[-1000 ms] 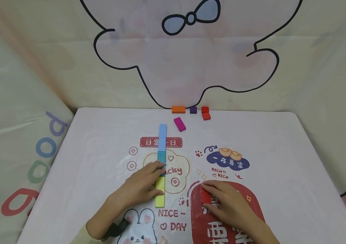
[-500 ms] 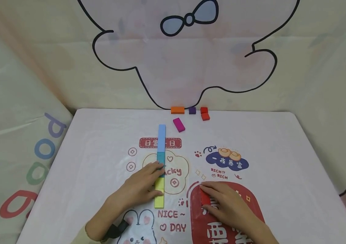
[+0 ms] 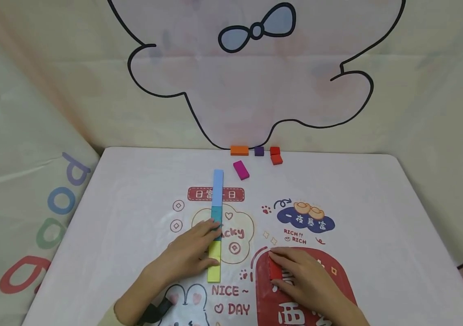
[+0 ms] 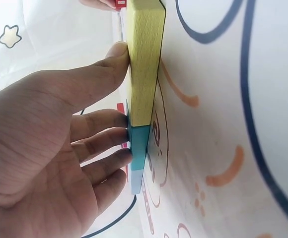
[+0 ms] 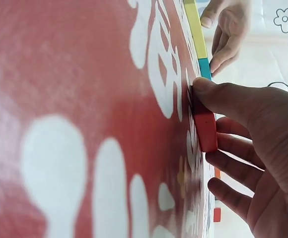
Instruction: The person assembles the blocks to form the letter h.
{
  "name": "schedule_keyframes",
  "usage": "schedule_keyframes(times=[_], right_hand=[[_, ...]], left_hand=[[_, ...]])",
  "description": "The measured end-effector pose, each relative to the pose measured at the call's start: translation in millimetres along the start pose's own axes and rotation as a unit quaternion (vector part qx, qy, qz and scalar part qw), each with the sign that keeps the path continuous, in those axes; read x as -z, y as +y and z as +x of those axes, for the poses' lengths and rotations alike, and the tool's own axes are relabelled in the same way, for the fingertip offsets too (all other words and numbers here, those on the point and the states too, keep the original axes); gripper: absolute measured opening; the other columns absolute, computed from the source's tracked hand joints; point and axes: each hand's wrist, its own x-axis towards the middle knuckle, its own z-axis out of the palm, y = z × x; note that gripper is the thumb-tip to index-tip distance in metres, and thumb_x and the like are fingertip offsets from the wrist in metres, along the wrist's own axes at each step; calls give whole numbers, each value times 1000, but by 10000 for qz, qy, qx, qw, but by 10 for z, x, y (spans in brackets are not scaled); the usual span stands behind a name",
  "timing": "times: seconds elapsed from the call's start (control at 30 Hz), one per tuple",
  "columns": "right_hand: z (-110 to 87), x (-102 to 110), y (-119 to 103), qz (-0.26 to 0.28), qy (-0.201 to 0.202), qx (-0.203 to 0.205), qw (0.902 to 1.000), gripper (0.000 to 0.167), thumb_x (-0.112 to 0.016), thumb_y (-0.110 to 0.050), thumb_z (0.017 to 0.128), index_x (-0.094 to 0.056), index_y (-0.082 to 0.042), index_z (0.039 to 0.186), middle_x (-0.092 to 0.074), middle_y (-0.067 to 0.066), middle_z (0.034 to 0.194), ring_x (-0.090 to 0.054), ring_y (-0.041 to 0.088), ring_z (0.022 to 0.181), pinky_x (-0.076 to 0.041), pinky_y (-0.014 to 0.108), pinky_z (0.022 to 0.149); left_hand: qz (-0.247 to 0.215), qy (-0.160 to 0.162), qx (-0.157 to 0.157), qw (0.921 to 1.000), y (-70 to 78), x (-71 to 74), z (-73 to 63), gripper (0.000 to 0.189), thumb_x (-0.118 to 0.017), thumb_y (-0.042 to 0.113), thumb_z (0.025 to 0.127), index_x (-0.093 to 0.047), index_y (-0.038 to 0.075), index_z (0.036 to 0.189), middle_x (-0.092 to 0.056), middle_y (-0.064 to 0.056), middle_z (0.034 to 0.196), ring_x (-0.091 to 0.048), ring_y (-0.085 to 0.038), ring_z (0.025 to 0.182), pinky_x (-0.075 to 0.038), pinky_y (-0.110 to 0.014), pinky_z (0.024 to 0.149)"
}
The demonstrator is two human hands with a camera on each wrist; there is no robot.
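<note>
A straight row of wooden blocks runs away from me in the head view: a yellow block [image 3: 214, 274] nearest, then a teal block [image 3: 217, 213], then a light blue block [image 3: 217, 188]. My left hand [image 3: 188, 253] rests along the row, thumb on the yellow part and fingertips on the teal part, as the left wrist view confirms. To the right, my right hand [image 3: 306, 278] pinches a red block [image 3: 274, 267] low over the red printed patch. The right wrist view shows the thumb on one end of this red block [image 5: 206, 130] and fingers at its other end.
Toward the back edge of the white table [image 3: 142, 167] lie a magenta block [image 3: 241, 170], an orange block [image 3: 239, 151], a purple block [image 3: 259, 151] and two small red blocks [image 3: 276, 159]. A patterned curtain [image 3: 231, 90] hangs behind the table.
The head view has tilted slightly, so everything sits a little lower in the picture. Both hands and the blocks keep their places on the table.
</note>
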Motion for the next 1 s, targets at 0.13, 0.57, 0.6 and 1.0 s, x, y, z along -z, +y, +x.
schedule_keyframes(times=[0.13, 0.57, 0.6, 1.0], right_hand=[[2, 11, -4, -78, 37, 42, 10000, 66, -92, -45, 78, -72, -27, 138, -72, -10, 134, -68, 13, 120, -67, 42, 93], [16, 0, -6, 53, 6, 31, 10000, 64, -93, -42, 79, -73, -25, 137, -72, -10, 135, -69, 14, 121, -66, 42, 94], [20, -1, -6, 57, 7, 24, 10000, 64, -93, -43, 78, -73, -25, 137, -72, -10, 135, -69, 14, 121, -66, 42, 95], [10, -2, -13, 38, 69, 8, 10000, 66, -94, -42, 76, -74, -24, 136, -73, -9, 132, -71, 14, 118, -67, 41, 92]], left_hand=[[15, -26, -3, 10000, -1, -6, 4, 75, -83, 41, 91, -55, 9, 154, -48, -9, 166, -40, -31, 159, -42, -50, 127], [75, -13, 20, 10000, -15, -15, 15, 75, -83, 41, 91, -56, 10, 154, -47, -8, 166, -40, -30, 159, -42, -50, 127], [76, -15, 26, 10000, -18, -17, 16, 75, -83, 41, 91, -55, 10, 154, -47, -8, 166, -40, -30, 159, -42, -50, 127], [45, -16, 11, 10000, -24, -18, 11, 76, -83, 41, 91, -56, 10, 154, -47, -8, 166, -39, -31, 159, -42, -51, 127]])
